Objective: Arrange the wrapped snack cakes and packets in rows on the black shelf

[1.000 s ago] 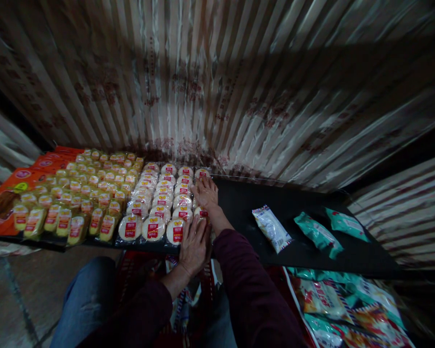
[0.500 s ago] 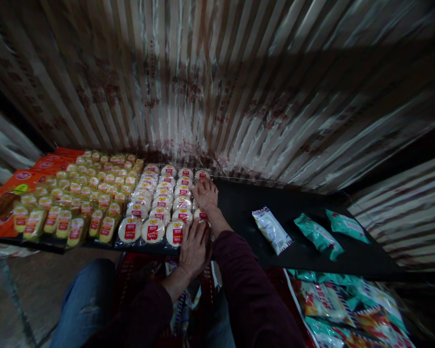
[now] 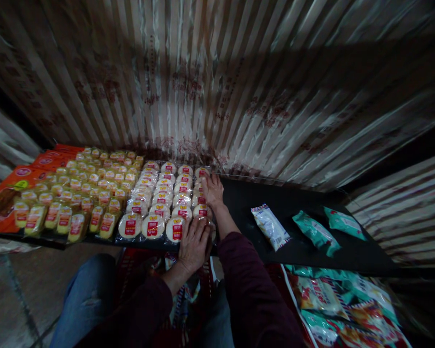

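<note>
Round white crackers in clear wrappers with red labels (image 3: 152, 226) lie in several overlapping columns on a black shelf (image 3: 235, 203). At the front of the rightmost column rests my left hand (image 3: 194, 244), its fingers laid over the front cracker packet and covering most of it. My right hand (image 3: 213, 190) is farther back, along the right side of that same column, touching the packets there with fingers stretched out and a little apart. Neither hand is closed around a packet. The left thumb is hidden.
Small yellow-wrapped cakes (image 3: 78, 226) stand in rows to the left, beside orange bags (image 3: 7, 198). A white packet (image 3: 270, 226) and two teal packets (image 3: 317, 232) lie on the shelf's right. Below is a box of snack bags (image 3: 322, 297). Striped sheeting (image 3: 203, 87) hangs behind.
My right hand has shifted slightly right, from on top of the rightmost column to its side, uncovering more packets. My left hand stays at the front.
</note>
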Demonstrator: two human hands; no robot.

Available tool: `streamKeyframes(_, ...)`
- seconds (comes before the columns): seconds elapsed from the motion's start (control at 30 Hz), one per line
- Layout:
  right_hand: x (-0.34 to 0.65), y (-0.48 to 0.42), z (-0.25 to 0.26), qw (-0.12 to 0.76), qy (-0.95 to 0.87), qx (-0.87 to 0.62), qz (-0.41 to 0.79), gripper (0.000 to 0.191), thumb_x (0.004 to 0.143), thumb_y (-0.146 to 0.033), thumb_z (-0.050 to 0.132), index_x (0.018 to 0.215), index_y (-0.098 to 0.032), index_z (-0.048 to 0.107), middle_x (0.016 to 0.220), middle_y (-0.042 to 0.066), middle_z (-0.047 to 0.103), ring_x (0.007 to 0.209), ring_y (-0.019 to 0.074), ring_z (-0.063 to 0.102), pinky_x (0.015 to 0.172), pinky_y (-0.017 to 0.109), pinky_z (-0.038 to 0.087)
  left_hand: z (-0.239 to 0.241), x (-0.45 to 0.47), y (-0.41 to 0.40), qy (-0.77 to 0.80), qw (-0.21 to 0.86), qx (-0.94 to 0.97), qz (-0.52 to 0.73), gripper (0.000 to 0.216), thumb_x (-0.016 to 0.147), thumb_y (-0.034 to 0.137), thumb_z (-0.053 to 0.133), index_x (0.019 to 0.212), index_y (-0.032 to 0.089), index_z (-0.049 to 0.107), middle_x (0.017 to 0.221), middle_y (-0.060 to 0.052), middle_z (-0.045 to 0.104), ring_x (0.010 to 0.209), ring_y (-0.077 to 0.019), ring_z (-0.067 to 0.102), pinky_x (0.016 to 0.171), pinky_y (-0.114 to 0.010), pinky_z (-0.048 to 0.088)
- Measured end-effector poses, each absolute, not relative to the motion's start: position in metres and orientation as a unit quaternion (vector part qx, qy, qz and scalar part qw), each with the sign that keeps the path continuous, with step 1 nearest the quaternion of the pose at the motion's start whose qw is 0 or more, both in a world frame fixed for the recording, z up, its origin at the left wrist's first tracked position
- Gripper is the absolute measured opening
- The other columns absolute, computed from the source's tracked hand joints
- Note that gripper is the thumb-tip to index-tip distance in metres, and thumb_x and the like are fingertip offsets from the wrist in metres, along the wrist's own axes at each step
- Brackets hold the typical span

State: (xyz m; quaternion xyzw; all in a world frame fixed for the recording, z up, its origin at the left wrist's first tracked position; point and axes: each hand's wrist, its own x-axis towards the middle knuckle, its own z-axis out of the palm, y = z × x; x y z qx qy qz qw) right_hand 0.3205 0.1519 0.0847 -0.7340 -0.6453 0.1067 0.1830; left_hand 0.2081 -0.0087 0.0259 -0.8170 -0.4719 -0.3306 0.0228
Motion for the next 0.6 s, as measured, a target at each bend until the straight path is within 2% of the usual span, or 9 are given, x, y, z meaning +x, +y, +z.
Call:
streamKeyframes(0.13,0.35,0.133,0.081,0.25,-0.608,-0.732,0.179,0.064,0.095,-0.048,0.006,0.138,-0.017,0.042,0.146,0.008,0.039,0.138,0.0169,0.029,0.112,0.033,0.023,0.028,0.208,-0.009,-0.463,0.016,-0.815,-0.347,0.035,0.083,0.026,0.052,0.117,0.018,0.059,0.13,-0.008,0.057,0.13,-0.0283,0.039,0.112,-0.055,0.023)
streamKeyframes(0.23,0.36,0.105,0.07,0.289,-0.59,-0.731,0.182,0.064,0.094,-0.05,0.012,0.135,-0.014,0.045,0.143,0.01,0.043,0.135,0.0173,0.034,0.111,0.034,0.027,0.034,0.208,-0.01,-0.458,0.018,-0.814,-0.357,0.033,0.082,0.024,0.052,0.113,0.017,0.061,0.129,-0.009,0.057,0.13,-0.0286,0.04,0.112,-0.055,0.024)
streamKeyframes(0.4,0.348,0.047,0.059,0.345,-0.597,-0.722,0.055,0.06,0.094,-0.046,0.017,0.135,-0.012,0.043,0.145,0.012,0.04,0.136,0.0189,0.032,0.11,0.039,0.029,0.037,0.195,-0.028,-0.451,0.017,-0.819,-0.354,0.035,0.081,0.018,0.05,0.115,0.018,0.061,0.132,-0.008,0.056,0.134,-0.027,0.034,0.113,-0.052,0.023)
streamKeyframes(0.6,0.306,-0.003,0.063,0.254,-0.665,-0.701,-0.026,0.049,0.094,-0.035,0.028,0.138,-0.018,0.042,0.153,0.008,0.026,0.143,0.0241,0.012,0.11,0.044,0.026,0.034,0.152,-0.051,-0.526,0.028,-0.789,-0.316,0.046,0.083,0.019,0.048,0.129,0.015,0.051,0.145,-0.012,0.04,0.14,-0.0289,0.022,0.112,-0.052,0.024)
